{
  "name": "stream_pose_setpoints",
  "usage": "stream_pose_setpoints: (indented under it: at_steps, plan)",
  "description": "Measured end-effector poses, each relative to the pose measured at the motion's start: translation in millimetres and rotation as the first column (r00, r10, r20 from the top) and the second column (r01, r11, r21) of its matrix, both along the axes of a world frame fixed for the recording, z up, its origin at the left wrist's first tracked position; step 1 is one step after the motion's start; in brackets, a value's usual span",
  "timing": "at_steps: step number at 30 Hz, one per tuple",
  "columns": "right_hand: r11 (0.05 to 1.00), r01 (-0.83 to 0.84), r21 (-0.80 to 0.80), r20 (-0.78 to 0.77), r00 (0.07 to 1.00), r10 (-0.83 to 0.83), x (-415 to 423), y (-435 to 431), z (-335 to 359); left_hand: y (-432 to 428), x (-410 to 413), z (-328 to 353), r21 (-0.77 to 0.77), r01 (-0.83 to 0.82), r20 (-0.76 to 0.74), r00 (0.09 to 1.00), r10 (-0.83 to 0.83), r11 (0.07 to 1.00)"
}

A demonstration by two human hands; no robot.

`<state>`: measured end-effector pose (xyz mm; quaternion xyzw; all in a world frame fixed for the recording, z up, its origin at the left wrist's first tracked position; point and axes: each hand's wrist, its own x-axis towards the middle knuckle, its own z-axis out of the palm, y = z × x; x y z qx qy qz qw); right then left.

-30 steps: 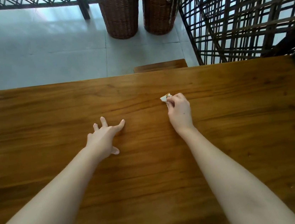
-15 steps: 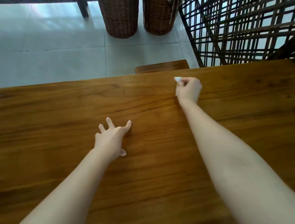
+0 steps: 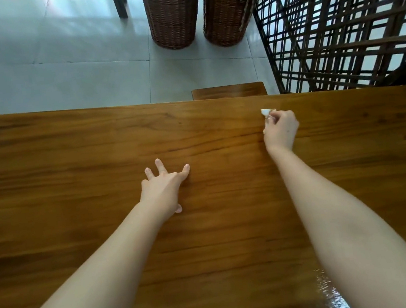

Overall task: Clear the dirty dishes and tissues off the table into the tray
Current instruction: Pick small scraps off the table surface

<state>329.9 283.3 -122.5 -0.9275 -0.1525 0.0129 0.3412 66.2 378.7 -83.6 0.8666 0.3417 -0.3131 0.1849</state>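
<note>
My right hand [image 3: 281, 131] pinches a small white tissue scrap [image 3: 266, 112] in its curled fingers, held just over the wooden table [image 3: 71, 170] near the far right edge. My left hand [image 3: 163, 186] rests on the table's middle with fingers spread and straight, holding nothing. No tray and no dishes are in view.
Beyond the table's far edge stand two wicker baskets [image 3: 172, 14] on a pale tiled floor. A wooden stool seat [image 3: 229, 91] sits just behind the table. A dark lattice screen [image 3: 339, 22] fills the right rear. A glossy wet patch [image 3: 341, 290] lies at the near right.
My right hand has carried the tissue scrap from the table's middle toward the far right. My left hand has stayed where it was.
</note>
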Motion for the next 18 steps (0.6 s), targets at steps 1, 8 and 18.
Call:
stream_pose_setpoints:
  at_steps: [1, 8, 18]
  plan:
    - [0.999, 0.038, 0.004, 0.005, 0.999, -0.038, 3.3, -3.3, -0.2, -0.4, -0.3, -0.2, 0.004, 0.002, 0.007, 1.0, -0.002, 1.0]
    - [0.994, 0.099, 0.048, -0.058, 0.994, -0.097, -22.6, 34.1, 5.1, -0.5, -0.6, -0.6, 0.017, 0.018, 0.006, 1.0, -0.019, 1.0]
    - [0.862, -0.504, -0.058, 0.017, 0.863, 0.506, -92.7, 21.2, -5.8, 1.2, 1.4, -0.6, 0.026, 0.046, -0.008, 0.999, -0.046, 0.999]
